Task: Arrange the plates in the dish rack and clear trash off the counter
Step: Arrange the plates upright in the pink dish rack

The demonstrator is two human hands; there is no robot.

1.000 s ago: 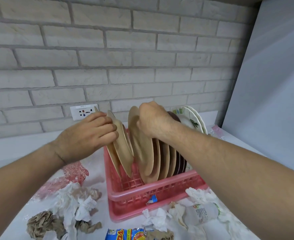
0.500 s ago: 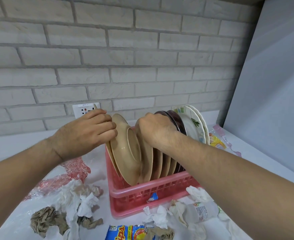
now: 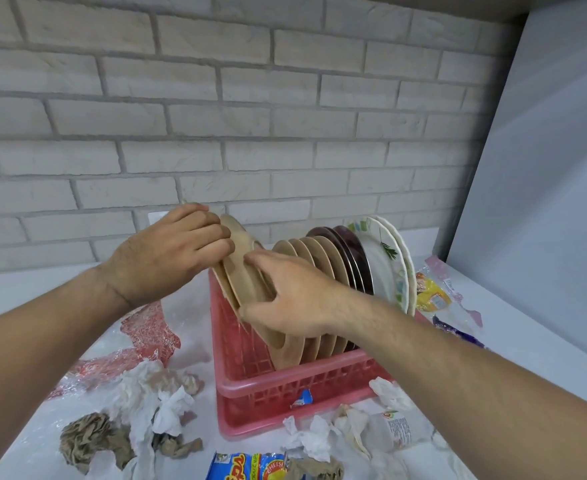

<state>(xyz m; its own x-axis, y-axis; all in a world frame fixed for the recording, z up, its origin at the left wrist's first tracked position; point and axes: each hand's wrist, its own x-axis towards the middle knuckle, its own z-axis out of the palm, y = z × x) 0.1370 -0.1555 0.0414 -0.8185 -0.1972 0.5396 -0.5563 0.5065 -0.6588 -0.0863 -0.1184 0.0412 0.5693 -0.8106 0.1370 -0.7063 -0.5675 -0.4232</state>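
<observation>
**A:** What lies furthest left on the white counter [image 3: 15,292]?

**B:** Rubbish. There is a crumpled brown paper ball [image 3: 87,441], white crumpled tissues [image 3: 153,393] and a red-printed clear plastic wrapper [image 3: 146,334], all left of the pink slatted plastic dish rack [image 3: 285,386].

**A:** And your left hand?

**B:** My left hand [image 3: 170,252] is above the rack's left end. Its fingers are curled over the top rim of the leaning tan round plates [image 3: 240,268], which tilt leftwards.

**A:** The right one?

**B:** My right hand [image 3: 295,296] is just beside it, gripping the same plates lower down. The thumb lies across the near face and the fingers hook round the edge.

**A:** Further right?

**B:** A row of upright tan plates [image 3: 312,258] stands in the rack, then dark maroon plates [image 3: 350,251], then white floral plates [image 3: 385,258] at the right end. In front of the rack lie a blue and yellow snack bag [image 3: 247,465] and a small clear plastic bottle [image 3: 399,431]. Right of the rack are a yellow wrapper [image 3: 430,292] and a purple wrapper [image 3: 454,330].
</observation>
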